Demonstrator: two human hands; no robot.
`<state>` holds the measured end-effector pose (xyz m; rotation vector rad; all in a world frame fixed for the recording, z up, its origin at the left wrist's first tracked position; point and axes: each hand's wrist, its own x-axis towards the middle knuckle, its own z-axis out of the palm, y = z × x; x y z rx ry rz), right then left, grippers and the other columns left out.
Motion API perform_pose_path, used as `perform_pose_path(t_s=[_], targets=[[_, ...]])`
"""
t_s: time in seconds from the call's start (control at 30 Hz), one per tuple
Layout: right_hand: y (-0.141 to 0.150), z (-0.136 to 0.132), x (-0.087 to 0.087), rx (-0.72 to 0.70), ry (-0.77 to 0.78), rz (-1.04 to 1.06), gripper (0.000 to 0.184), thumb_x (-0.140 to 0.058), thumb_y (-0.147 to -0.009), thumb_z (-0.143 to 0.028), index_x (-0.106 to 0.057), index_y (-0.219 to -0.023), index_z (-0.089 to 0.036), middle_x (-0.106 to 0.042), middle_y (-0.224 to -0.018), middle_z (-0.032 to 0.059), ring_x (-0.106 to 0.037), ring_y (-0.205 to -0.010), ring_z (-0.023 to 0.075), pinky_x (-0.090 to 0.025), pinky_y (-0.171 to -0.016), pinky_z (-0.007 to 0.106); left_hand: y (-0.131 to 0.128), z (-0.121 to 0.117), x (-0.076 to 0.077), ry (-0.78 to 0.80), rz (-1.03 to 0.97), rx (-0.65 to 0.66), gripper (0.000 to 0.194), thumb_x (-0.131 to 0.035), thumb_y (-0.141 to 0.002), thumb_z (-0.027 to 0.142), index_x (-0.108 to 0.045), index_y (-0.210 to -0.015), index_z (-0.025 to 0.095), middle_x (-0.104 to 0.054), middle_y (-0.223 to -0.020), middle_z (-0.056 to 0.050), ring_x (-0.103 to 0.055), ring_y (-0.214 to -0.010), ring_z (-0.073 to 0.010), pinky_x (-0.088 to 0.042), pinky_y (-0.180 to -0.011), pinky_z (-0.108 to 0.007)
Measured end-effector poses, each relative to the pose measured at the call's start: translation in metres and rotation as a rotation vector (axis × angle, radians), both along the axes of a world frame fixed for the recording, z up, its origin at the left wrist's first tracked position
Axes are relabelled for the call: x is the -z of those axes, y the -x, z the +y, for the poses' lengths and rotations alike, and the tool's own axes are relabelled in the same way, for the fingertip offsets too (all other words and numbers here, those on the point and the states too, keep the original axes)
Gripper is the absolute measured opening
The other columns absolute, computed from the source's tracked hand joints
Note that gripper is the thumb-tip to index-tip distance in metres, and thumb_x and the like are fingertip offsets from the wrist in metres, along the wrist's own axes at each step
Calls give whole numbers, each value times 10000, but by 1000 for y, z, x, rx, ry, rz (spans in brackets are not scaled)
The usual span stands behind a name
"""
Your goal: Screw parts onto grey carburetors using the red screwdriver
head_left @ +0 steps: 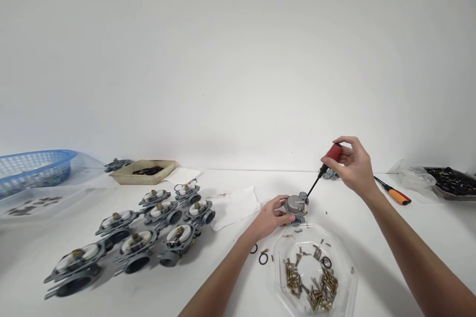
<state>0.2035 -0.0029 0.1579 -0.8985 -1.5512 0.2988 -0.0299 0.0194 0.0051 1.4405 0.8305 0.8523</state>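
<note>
My left hand [270,216] grips a grey metal carburetor [296,204] from its left side, steadying it on the white table behind a clear tray. In my right hand [354,166] is a screwdriver [333,152] with a red handle and black shaft, slanting down to the left. Its tip meets the right side of the carburetor, though the screw itself is too small to make out. Brass screws [323,290] and small parts lie in the clear octagonal tray [278,277]. Beside that tray rest black O-rings [263,258].
Several carburetor bodies [137,242] stand at the left. Behind them are a beige tray [169,167], a blue basket [67,166] and a white paper [238,207]. An orange-handled screwdriver [397,195] and a container of black parts [451,181] lie at the right.
</note>
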Motion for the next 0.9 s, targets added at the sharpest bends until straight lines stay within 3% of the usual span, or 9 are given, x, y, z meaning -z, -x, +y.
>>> perform_pose_path(t_s=[0.13, 0.27, 0.4, 0.9], targets=[[13, -1, 0, -52, -92, -339, 351, -762, -808, -363, -580, -1090, -263, -664, -761, 1, -606, -642, 161, -557, -681, 322, 1, 5, 8, 19, -28, 16, 613, -847, -692, 417, -515, -1177, 241, -599, -1326, -132, -700, -942, -214, -553, -779, -316], [17, 3, 14, -89, -96, -448, 324, -701, -865, -346, -542, -1135, -266, -650, -800, 2, -601, -644, 148, -548, -644, 294, 2, 8, 11, 15, -30, 30, 588, -839, -705, 422, -489, -1147, 253, -618, -1267, -107, -695, -922, -203, -541, -763, -310], [18, 11, 22, -113, -55, -461, 313, -682, -884, -343, -519, -1141, -271, -636, -784, -11, -592, -629, 139, -534, -631, 281, 2, 9, 11, 16, -43, 34, 591, -845, -699, 422, -485, -1135, 251, -622, -1252, -106, -694, -920, -206, -541, -783, -328], [19, 14, 25, -145, -31, -435, 308, -669, -889, -325, -513, -1150, -277, -615, -787, -14, -565, -639, 140, -507, -623, 278, 2, 8, 9, 12, -20, 24, 631, -851, -688, 442, -483, -1160, 244, -609, -1306, -137, -707, -945, -229, -542, -843, -363]])
